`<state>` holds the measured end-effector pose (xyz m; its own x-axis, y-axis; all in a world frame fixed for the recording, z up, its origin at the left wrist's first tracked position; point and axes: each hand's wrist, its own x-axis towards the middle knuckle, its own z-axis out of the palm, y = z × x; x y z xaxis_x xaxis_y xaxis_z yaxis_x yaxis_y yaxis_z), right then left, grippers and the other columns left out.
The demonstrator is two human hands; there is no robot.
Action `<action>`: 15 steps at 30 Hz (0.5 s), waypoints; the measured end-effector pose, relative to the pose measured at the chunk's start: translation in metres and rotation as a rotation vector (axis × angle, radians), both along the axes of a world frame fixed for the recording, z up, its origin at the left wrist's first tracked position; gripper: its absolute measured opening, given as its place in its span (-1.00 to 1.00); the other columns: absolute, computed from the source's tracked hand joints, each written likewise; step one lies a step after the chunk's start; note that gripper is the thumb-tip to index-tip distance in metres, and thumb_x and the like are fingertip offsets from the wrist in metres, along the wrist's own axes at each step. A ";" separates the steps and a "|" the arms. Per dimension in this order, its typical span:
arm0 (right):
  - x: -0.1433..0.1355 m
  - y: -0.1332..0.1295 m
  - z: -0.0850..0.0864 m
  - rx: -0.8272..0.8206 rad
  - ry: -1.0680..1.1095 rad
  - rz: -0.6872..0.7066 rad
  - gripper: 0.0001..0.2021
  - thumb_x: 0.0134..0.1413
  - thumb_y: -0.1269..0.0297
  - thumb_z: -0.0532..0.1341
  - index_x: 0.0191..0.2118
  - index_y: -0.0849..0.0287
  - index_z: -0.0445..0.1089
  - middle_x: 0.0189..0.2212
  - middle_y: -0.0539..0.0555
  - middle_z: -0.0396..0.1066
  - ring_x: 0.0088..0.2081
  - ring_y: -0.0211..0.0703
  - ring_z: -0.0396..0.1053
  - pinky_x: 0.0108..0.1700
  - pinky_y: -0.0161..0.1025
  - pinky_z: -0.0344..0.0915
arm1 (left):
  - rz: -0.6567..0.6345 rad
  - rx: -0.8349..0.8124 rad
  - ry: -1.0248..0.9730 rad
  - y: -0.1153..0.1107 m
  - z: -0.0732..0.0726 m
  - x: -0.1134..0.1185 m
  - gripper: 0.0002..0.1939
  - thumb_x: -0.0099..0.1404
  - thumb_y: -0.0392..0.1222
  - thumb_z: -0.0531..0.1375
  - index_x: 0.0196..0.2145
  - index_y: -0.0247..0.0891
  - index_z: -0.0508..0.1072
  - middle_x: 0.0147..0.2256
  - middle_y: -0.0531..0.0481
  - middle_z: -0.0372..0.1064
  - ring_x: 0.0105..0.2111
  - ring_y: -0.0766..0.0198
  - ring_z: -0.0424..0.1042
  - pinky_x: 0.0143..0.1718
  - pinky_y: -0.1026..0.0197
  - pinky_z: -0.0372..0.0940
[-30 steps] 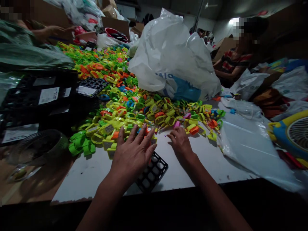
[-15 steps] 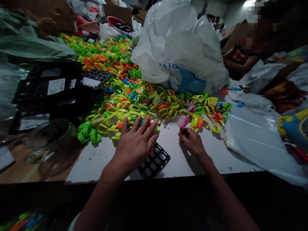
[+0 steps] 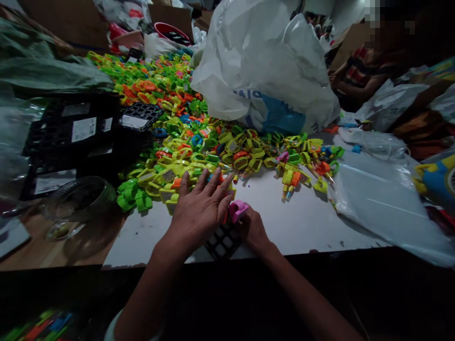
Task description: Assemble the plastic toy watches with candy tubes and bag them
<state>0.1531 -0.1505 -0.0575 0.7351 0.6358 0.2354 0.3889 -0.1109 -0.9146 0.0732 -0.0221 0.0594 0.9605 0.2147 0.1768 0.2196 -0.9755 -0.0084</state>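
My left hand [image 3: 199, 203] lies with fingers spread over the near edge of a heap of yellow, green and orange plastic pieces [image 3: 192, 166]. Beside its thumb, my right hand [image 3: 250, 227] grips a pink plastic piece [image 3: 237, 211]. Beneath both hands is a black grid tray [image 3: 223, 242], partly hidden by them, on the white board [image 3: 284, 227]. An orange bit shows between the left thumb and the pink piece.
A big white plastic bag [image 3: 263, 61] stands behind the heap. Black trays [image 3: 71, 137] and a clear round container [image 3: 83, 199] are at the left. Clear plastic sheets [image 3: 384, 199] lie at the right. A person [image 3: 362, 76] sits at the back right.
My right hand has moved left with the pink piece, from the bare board to the black tray beside my left hand. My left hand has stayed almost still, fingers spread.
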 end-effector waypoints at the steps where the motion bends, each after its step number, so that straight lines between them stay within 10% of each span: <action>1: -0.001 0.000 0.000 -0.015 -0.090 -0.022 -0.88 0.06 0.26 0.14 -0.43 0.17 0.32 -0.44 0.03 0.34 -0.37 -0.20 0.28 -0.35 -0.28 0.25 | 0.001 0.003 -0.005 0.000 0.000 0.000 -0.47 0.41 0.07 -0.14 0.29 0.07 -0.07 0.31 0.03 -0.06 0.32 -0.01 -0.09 0.29 -0.31 -0.29; 9: -0.005 0.019 -0.002 -0.164 -0.479 -0.049 -0.87 0.13 0.30 0.11 -0.39 0.17 0.36 -0.42 0.09 0.39 -0.35 -0.14 0.26 -0.27 -0.21 0.22 | -0.004 0.014 0.003 0.000 0.001 0.003 -0.46 0.40 0.11 -0.17 0.30 0.08 -0.11 0.32 0.04 -0.08 0.33 -0.02 -0.10 0.28 -0.32 -0.30; 15: 0.008 -0.002 0.011 -0.117 -0.299 0.043 -0.87 0.09 0.41 0.12 -0.26 0.15 0.38 -0.31 0.08 0.42 -0.28 -0.17 0.32 -0.22 -0.26 0.28 | -0.001 0.078 0.004 -0.001 0.001 0.004 -0.51 0.40 0.10 -0.13 0.26 0.23 -0.02 0.32 0.00 -0.05 0.30 -0.08 -0.02 0.24 -0.36 -0.23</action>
<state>0.1608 -0.1521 -0.0464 0.6165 0.7001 0.3602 0.6447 -0.1863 -0.7414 0.0777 -0.0229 0.0608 0.9615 0.1991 0.1896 0.2182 -0.9722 -0.0852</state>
